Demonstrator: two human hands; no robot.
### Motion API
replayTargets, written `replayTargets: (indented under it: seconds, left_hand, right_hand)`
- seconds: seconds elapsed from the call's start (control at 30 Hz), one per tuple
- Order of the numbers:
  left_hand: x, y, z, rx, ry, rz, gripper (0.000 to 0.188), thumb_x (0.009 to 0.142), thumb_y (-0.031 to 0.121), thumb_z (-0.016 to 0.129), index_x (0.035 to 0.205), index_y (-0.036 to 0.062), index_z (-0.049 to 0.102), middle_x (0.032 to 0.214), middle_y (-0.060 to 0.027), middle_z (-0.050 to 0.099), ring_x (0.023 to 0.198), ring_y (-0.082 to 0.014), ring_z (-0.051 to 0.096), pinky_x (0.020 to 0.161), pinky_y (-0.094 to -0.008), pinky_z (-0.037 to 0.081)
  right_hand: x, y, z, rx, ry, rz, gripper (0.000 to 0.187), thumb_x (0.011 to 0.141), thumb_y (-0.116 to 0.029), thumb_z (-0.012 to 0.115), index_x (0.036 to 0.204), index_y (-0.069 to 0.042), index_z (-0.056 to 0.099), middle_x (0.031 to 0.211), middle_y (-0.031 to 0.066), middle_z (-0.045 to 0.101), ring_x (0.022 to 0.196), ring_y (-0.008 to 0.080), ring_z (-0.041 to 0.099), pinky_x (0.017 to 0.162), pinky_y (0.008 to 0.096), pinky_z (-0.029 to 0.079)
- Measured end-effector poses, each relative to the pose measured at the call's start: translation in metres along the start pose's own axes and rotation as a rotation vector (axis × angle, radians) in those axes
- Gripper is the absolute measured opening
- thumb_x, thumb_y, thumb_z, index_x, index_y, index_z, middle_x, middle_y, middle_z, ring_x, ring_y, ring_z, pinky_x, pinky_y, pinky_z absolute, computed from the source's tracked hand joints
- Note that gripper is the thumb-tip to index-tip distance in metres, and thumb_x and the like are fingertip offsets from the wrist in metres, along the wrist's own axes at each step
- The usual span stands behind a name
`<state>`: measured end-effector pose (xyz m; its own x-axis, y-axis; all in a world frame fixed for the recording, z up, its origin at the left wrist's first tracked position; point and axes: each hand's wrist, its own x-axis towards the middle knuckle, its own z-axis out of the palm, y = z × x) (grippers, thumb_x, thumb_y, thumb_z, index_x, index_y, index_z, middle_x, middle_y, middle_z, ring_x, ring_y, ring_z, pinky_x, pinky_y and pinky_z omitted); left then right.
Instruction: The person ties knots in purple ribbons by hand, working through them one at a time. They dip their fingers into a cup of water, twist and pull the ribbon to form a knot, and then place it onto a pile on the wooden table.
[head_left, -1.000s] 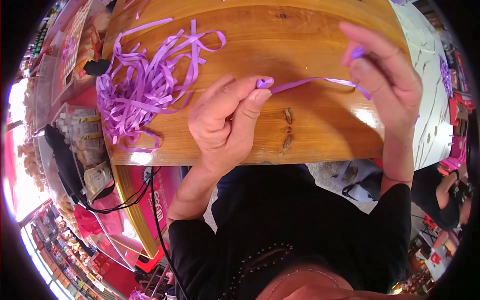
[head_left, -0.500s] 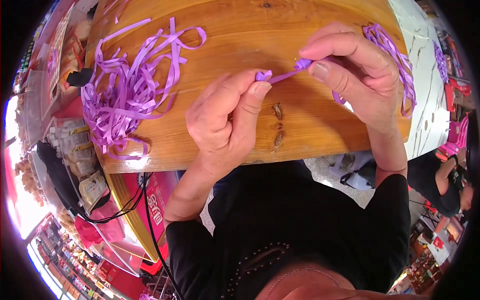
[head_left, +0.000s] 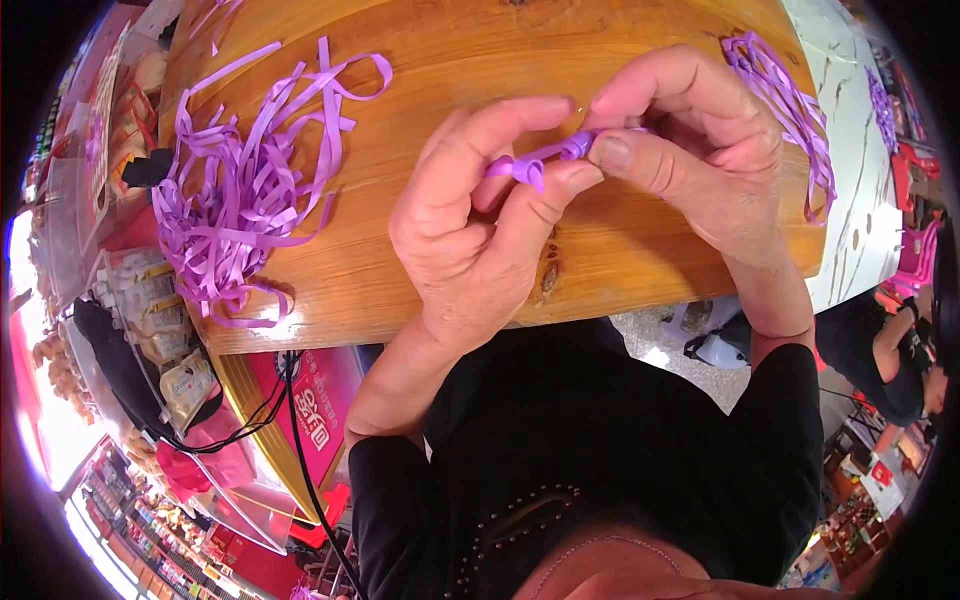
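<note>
- Table [head_left: 440, 60]: bare, glossy wood grain beneath both hands.
- Heap [head_left: 230, 205]: many loose purple ribbons, tangled and looping, on the table's left side.
- Left hand [head_left: 465, 225]: thumb and forefinger now stand parted. Half a second ago they pinched the folded end. Whether its other fingers grip anything, I cannot tell.
- Right hand [head_left: 705, 160]: thumb and fingertips pinch the roll. It is nearer the left hand than half a second ago, and much nearer than a second ago.
- Bundle [head_left: 790, 115]: purple strips lying lengthwise along the table's right edge, beyond the right hand.
- Ribbon [head_left: 545, 154]: narrow, flat, purple, slightly shiny, held above the table between the two hands. The span showing is shorter than a second ago. Its long axis runs crosswise, rising slightly from the left fingers to the right fingertips.
- Roll [head_left: 577, 146]: a tight purple wad, partly hidden by the right thumb.
- Curl [head_left: 528, 171]: an open loop at the ribbon's left, between left thumb and forefinger, its loose tip pointing toward the person.
</note>
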<state>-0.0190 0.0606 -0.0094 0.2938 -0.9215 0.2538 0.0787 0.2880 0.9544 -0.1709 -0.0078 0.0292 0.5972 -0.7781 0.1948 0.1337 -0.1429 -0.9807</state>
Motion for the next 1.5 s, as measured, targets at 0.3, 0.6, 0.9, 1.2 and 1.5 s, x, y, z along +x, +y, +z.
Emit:
replayTargets:
  seconds: [0.3,0.6,0.9,1.2,1.5]
  left_hand:
    - [0.006,-0.005,0.004,-0.21,-0.082,0.154,0.021,0.075,-0.007,0.068,0.095,-0.0011,0.066,0.081,-0.0045,0.061,0.071,-0.0068,0.054,0.064,-0.0175,0.042]
    - [-0.001,-0.011,0.0,-0.33,-0.009,0.09,0.017,0.078,-0.004,0.067,0.095,-0.0015,0.064,0.085,-0.005,0.063,0.073,-0.0072,0.055,0.066,-0.0179,0.042]
    - [0.002,-0.003,0.0,0.02,-0.044,-0.1,0.013,0.088,0.003,0.059,0.1,-0.0018,0.057,0.085,-0.0024,0.059,0.075,-0.0055,0.05,0.066,-0.0191,0.042]
    - [-0.003,-0.006,-0.005,0.079,-0.05,-0.012,0.016,0.09,0.006,0.056,0.104,-0.0009,0.058,0.093,-0.0026,0.058,0.086,-0.0088,0.049,0.08,-0.0226,0.038]
    - [0.0,-0.014,-0.006,0.01,-0.073,0.068,0.015,0.084,0.002,0.062,0.099,0.0002,0.061,0.082,0.0,0.05,0.07,-0.0061,0.042,0.061,-0.0181,0.033]
  right_hand:
    - [-0.002,0.005,-0.009,0.05,-0.063,0.082,0.018,0.08,0.004,0.064,0.096,0.0,0.056,0.084,0.0031,0.059,0.077,0.0086,0.057,0.071,0.0207,0.045]
    - [-0.001,0.001,0.003,-0.169,-0.03,-0.048,0.023,0.078,0.005,0.065,0.099,0.001,0.058,0.087,0.0053,0.06,0.078,0.0102,0.057,0.068,0.0214,0.045]
    - [0.01,0.015,-0.009,-0.683,-0.093,-0.494,0.029,0.074,0.008,0.066,0.103,0.004,0.062,0.085,0.0116,0.062,0.073,0.0155,0.059,0.059,0.0218,0.044]
    - [0.01,0.009,-0.015,-0.516,-0.095,-0.279,0.024,0.077,0.007,0.065,0.101,0.003,0.062,0.09,0.0129,0.062,0.08,0.0164,0.06,0.066,0.0231,0.048]
    - [0.007,0.015,-0.014,-0.385,-0.041,-0.266,0.021,0.077,0.008,0.064,0.097,0.005,0.061,0.092,0.0143,0.061,0.078,0.0175,0.06,0.065,0.0238,0.049]
